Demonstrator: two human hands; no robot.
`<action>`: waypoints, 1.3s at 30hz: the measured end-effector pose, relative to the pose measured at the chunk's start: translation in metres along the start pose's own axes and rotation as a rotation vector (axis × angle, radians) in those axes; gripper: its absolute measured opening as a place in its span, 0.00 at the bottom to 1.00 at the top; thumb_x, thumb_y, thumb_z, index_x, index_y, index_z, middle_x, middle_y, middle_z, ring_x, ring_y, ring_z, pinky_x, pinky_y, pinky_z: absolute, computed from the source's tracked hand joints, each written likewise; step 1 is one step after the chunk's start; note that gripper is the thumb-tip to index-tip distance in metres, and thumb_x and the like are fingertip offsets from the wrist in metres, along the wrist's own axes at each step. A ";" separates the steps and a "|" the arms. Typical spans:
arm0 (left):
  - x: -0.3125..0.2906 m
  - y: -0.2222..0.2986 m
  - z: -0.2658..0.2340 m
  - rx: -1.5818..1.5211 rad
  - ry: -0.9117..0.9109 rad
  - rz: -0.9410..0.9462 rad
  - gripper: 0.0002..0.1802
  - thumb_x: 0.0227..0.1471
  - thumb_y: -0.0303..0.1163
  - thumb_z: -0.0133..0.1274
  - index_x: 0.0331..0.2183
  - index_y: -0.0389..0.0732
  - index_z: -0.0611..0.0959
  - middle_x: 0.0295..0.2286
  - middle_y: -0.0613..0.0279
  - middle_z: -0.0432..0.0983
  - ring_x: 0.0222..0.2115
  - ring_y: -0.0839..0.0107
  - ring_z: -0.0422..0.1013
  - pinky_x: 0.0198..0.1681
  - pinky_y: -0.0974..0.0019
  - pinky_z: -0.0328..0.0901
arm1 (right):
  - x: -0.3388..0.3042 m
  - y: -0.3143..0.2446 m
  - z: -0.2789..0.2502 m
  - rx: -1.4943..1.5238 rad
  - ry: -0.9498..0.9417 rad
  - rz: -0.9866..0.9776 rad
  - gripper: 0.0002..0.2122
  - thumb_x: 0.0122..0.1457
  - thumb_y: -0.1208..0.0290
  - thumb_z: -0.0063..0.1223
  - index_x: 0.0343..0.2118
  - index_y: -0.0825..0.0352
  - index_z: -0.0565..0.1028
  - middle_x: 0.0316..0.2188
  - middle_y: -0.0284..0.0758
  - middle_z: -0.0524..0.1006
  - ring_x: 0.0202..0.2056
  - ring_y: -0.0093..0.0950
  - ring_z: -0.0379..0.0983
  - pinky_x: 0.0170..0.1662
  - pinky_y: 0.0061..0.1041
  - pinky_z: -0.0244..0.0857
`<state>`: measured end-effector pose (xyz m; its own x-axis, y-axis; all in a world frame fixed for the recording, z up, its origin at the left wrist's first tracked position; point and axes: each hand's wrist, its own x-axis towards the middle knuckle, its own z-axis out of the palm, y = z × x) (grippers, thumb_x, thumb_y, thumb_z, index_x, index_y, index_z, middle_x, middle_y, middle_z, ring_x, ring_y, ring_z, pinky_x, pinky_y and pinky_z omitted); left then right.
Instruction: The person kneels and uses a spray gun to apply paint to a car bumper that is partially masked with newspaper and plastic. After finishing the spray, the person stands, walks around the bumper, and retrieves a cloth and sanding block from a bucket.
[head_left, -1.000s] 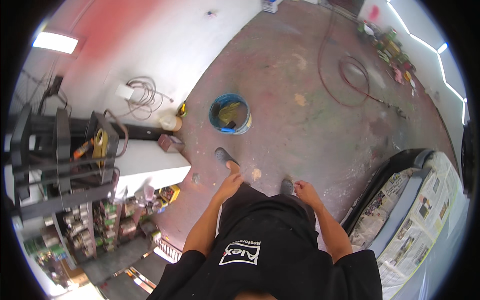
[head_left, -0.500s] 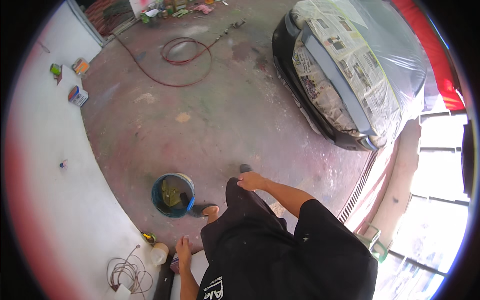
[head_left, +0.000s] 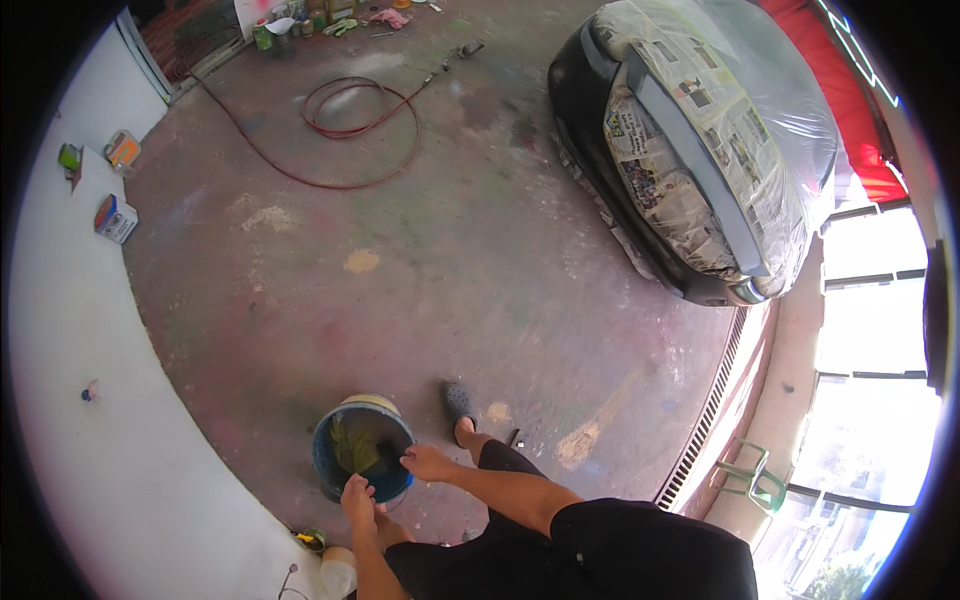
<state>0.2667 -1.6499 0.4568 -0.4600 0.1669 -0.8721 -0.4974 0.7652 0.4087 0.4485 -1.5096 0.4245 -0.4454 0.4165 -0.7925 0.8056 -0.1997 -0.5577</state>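
Observation:
A blue bucket (head_left: 322, 462) stands on the floor in front of me, with a yellow-green cloth (head_left: 352, 442) inside it and a dark patch beside the cloth. My left hand (head_left: 358, 500) is at the bucket's near rim, fingers curled. Over the right side of the rim is my right hand (head_left: 428, 463), its fingers pressed together and pointing into the bucket. What either hand grips, if anything, cannot be made out.
A car (head_left: 680, 150) masked with newspaper and clear plastic stands at the far right. A red hose (head_left: 350, 185) lies coiled on the floor. Tins (head_left: 116, 218) sit along the left wall. A green chair (head_left: 750, 468) is at right, beyond a floor grate (head_left: 712, 400).
Both hands have come to the bucket: the right from my dark shorts at the knee, the left from beside the wall. My view has shifted, and I am bent toward the bucket.

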 end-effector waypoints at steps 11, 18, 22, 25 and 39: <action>0.268 -0.208 0.005 0.317 -0.282 -0.098 0.29 0.71 0.43 0.44 0.63 0.35 0.75 0.59 0.53 0.76 0.59 0.54 0.71 0.61 0.55 0.62 | 0.202 0.023 0.149 -0.026 0.017 0.037 0.26 0.73 0.56 0.44 0.58 0.79 0.74 0.59 0.62 0.75 0.59 0.58 0.73 0.65 0.47 0.66; 0.351 -0.320 0.064 0.031 -0.301 -0.492 0.34 0.75 0.49 0.38 0.72 0.40 0.65 0.68 0.55 0.65 0.66 0.60 0.62 0.68 0.57 0.57 | 0.298 0.279 0.152 -1.039 -0.303 0.240 0.24 0.66 0.58 0.52 0.58 0.71 0.78 0.64 0.50 0.74 0.65 0.49 0.69 0.70 0.45 0.59; 0.373 -0.316 0.079 -0.161 -0.297 -0.597 0.35 0.75 0.53 0.36 0.71 0.40 0.67 0.66 0.56 0.68 0.64 0.58 0.65 0.67 0.55 0.61 | 0.272 0.362 0.089 -1.304 -0.485 0.272 0.26 0.59 0.58 0.61 0.59 0.65 0.81 0.68 0.40 0.73 0.70 0.43 0.64 0.74 0.45 0.52; 0.347 -0.292 0.074 -0.291 -0.341 -0.532 0.33 0.75 0.50 0.37 0.69 0.38 0.68 0.63 0.53 0.70 0.62 0.56 0.67 0.65 0.54 0.63 | 0.248 0.380 0.096 -1.215 -0.567 0.306 0.26 0.58 0.58 0.62 0.58 0.64 0.82 0.68 0.39 0.73 0.71 0.41 0.63 0.75 0.44 0.50; 0.334 -0.240 0.084 -0.613 -0.267 -0.422 0.25 0.73 0.40 0.46 0.63 0.37 0.77 0.58 0.50 0.77 0.57 0.57 0.74 0.63 0.55 0.68 | 0.262 0.409 0.079 -1.264 -0.649 0.354 0.16 0.67 0.61 0.56 0.51 0.63 0.86 0.56 0.32 0.84 0.62 0.35 0.74 0.70 0.43 0.56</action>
<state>0.2944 -1.7255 0.0449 0.0109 0.1419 -0.9898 -0.9430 0.3307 0.0371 0.6306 -1.5521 -0.0314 0.0259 -0.0202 -0.9995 0.5545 0.8322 -0.0024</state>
